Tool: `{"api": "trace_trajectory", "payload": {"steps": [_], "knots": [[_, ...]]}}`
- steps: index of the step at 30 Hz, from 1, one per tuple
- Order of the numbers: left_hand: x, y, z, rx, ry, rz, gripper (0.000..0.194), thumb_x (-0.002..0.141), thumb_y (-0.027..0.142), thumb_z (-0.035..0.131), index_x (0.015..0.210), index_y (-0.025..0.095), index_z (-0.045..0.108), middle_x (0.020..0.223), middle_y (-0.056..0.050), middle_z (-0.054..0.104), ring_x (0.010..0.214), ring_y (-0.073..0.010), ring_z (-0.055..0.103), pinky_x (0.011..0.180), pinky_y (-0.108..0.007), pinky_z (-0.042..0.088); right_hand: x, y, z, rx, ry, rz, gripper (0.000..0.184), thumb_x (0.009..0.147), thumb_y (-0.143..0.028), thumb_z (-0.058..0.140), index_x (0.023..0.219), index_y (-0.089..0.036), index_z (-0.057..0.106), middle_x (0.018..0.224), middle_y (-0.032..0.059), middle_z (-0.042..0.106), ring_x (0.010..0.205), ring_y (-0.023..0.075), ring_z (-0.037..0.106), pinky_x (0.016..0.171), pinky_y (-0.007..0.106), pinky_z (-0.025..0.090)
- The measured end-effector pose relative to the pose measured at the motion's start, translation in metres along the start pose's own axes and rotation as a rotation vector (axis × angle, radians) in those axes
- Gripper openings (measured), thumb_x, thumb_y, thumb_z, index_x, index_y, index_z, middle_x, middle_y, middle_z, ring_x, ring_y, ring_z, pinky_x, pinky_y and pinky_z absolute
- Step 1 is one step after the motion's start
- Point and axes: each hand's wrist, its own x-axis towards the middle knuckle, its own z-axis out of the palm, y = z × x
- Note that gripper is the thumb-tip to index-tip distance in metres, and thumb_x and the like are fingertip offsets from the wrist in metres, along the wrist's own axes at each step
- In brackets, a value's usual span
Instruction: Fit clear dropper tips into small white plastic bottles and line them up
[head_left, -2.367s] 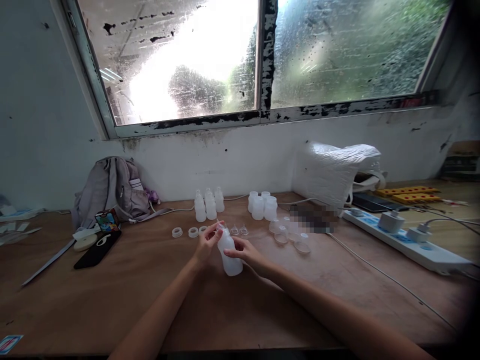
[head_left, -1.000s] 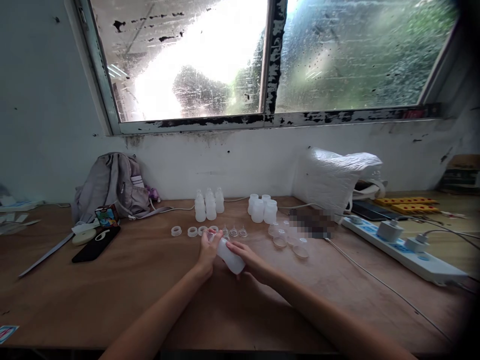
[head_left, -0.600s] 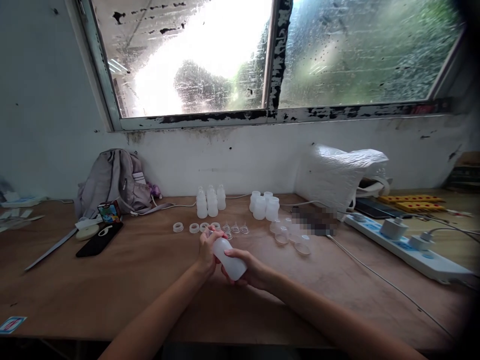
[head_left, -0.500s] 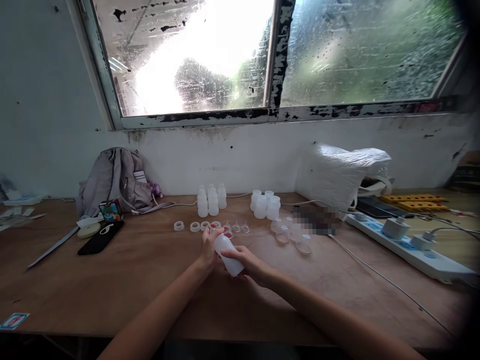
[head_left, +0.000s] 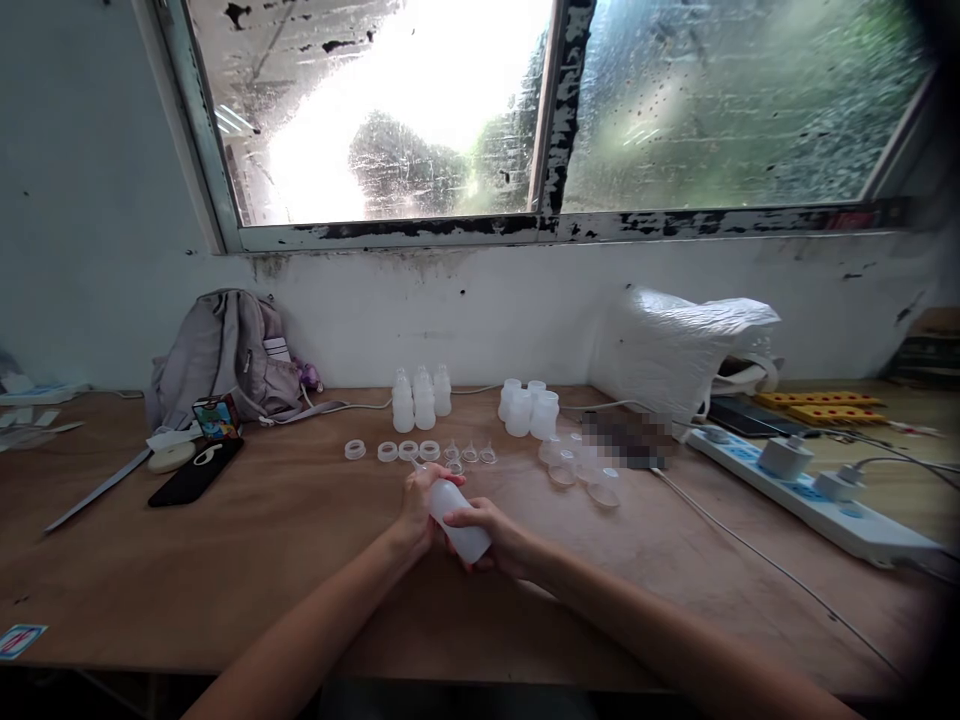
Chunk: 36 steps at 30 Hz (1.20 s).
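A translucent white baby bottle (head_left: 461, 527) is held slantwise above the near middle of the table, its base toward the lower right. My left hand (head_left: 417, 508) is closed around its upper end, where a small clear teat tip (head_left: 417, 464) pokes out past the fingers. My right hand (head_left: 501, 538) wraps the lower body, thumb on top. The neck is hidden by my left fingers. Just beyond the hands lie several white screw rings (head_left: 388, 452) and several clear silicone teats (head_left: 469, 453). Thin clear covers (head_left: 562, 476) are grouped to the right.
Several slim bottles with narrow tops (head_left: 403, 405) stand near the wall, with wider white cups (head_left: 518, 415) right of them. A backpack (head_left: 217, 360) and phone (head_left: 196, 473) are left. A power strip (head_left: 810, 500), cable and white bag (head_left: 667, 345) occupy the right.
Both hands and the bottle have shifted slightly down in view. My left fingers now lie farther over the bottle's upper end. The objects on the table have not moved.
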Motion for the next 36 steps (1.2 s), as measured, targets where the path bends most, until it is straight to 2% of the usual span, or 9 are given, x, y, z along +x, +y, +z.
{"api": "trace_trajectory", "payload": {"steps": [5, 12, 18, 21, 25, 28, 30, 33, 36], "knots": [[-0.005, 0.007, -0.001, 0.010, -0.098, 0.047, 0.013, 0.059, 0.028, 0.053, 0.058, 0.015, 0.050, 0.069, -0.003, 0.061, 0.058, -0.0148, 0.055, 0.045, -0.022, 0.038, -0.001, -0.002, -0.002, 0.039, -0.091, -0.016, 0.027, 0.069, -0.039, 0.051, 0.069, -0.012, 0.050, 0.055, 0.0021, 0.054, 0.038, 0.0080, 0.047, 0.030, 0.016, 0.022], [0.004, 0.020, -0.001, -0.165, -0.327, 0.111, 0.031, 0.064, 0.038, 0.060, 0.085, 0.017, 0.053, 0.091, -0.006, 0.059, 0.085, -0.0193, 0.056, 0.071, -0.029, 0.044, -0.001, -0.010, -0.003, 0.013, 0.034, -0.144, 0.041, 0.070, -0.052, 0.051, 0.090, -0.016, 0.049, 0.063, -0.0005, 0.050, 0.049, 0.0078, 0.046, 0.040, 0.018, 0.033], [0.007, 0.010, -0.001, 0.108, -0.354, 0.089, 0.034, 0.064, 0.042, 0.062, 0.080, 0.013, 0.055, 0.071, -0.004, 0.057, 0.061, -0.0136, 0.054, 0.057, -0.024, 0.042, 0.012, -0.007, -0.014, 0.030, 0.111, -0.253, 0.047, 0.075, -0.058, 0.036, 0.098, -0.019, 0.048, 0.075, 0.0023, 0.050, 0.060, 0.0104, 0.047, 0.047, 0.020, 0.038], [0.005, 0.005, 0.003, 0.075, -0.210, 0.198, 0.033, 0.063, 0.041, 0.062, 0.082, 0.014, 0.054, 0.075, -0.003, 0.057, 0.065, -0.0129, 0.053, 0.059, -0.022, 0.041, 0.019, -0.008, -0.027, -0.264, 0.205, -0.330, 0.048, 0.078, -0.057, 0.027, 0.092, -0.018, 0.051, 0.072, 0.0019, 0.050, 0.062, 0.0113, 0.047, 0.051, 0.022, 0.039], [0.008, 0.006, 0.003, 0.083, -0.129, 0.310, 0.033, 0.061, 0.036, 0.064, 0.085, 0.016, 0.051, 0.078, -0.002, 0.057, 0.069, -0.0129, 0.054, 0.061, -0.021, 0.041, 0.018, -0.021, -0.059, -0.934, 0.621, -0.463, 0.029, 0.077, -0.044, 0.043, 0.085, -0.017, 0.051, 0.078, 0.0037, 0.050, 0.071, 0.0144, 0.049, 0.066, 0.026, 0.039], [0.013, 0.008, -0.002, 0.151, -0.107, 0.367, 0.038, 0.058, 0.031, 0.067, 0.088, 0.018, 0.048, 0.081, -0.002, 0.057, 0.072, -0.0132, 0.054, 0.064, -0.022, 0.041, 0.009, -0.032, -0.090, -1.337, 0.913, -0.345, 0.025, 0.074, -0.031, 0.049, 0.094, -0.015, 0.050, 0.092, 0.0100, 0.048, 0.084, 0.0204, 0.049, 0.073, 0.029, 0.035], [0.016, 0.008, -0.005, 0.218, -0.099, 0.409, 0.039, 0.057, 0.029, 0.068, 0.089, 0.019, 0.047, 0.083, -0.002, 0.057, 0.073, -0.0133, 0.053, 0.067, -0.022, 0.040, 0.003, -0.036, -0.108, -1.507, 0.965, -0.149, 0.027, 0.072, -0.025, 0.051, 0.096, -0.012, 0.050, 0.096, 0.0150, 0.047, 0.089, 0.0252, 0.047, 0.073, 0.031, 0.034], [0.016, 0.008, -0.007, 0.323, -0.074, 0.471, 0.038, 0.058, 0.029, 0.067, 0.090, 0.021, 0.049, 0.081, -0.001, 0.055, 0.073, -0.0135, 0.052, 0.068, -0.022, 0.038, -0.003, -0.034, -0.123, -1.605, 0.851, 0.084, 0.023, 0.071, -0.016, 0.049, 0.092, -0.009, 0.051, 0.093, 0.0178, 0.050, 0.090, 0.0266, 0.047, 0.071, 0.031, 0.033], [0.014, 0.006, -0.007, 0.440, -0.084, 0.504, 0.038, 0.055, 0.030, 0.068, 0.089, 0.021, 0.052, 0.080, -0.001, 0.056, 0.074, -0.0155, 0.051, 0.070, -0.023, 0.038, -0.002, -0.030, -0.123, -1.604, 0.726, 0.116, 0.017, 0.070, -0.010, 0.046, 0.085, -0.011, 0.054, 0.087, 0.0134, 0.053, 0.087, 0.0225, 0.049, 0.069, 0.027, 0.033]]}}
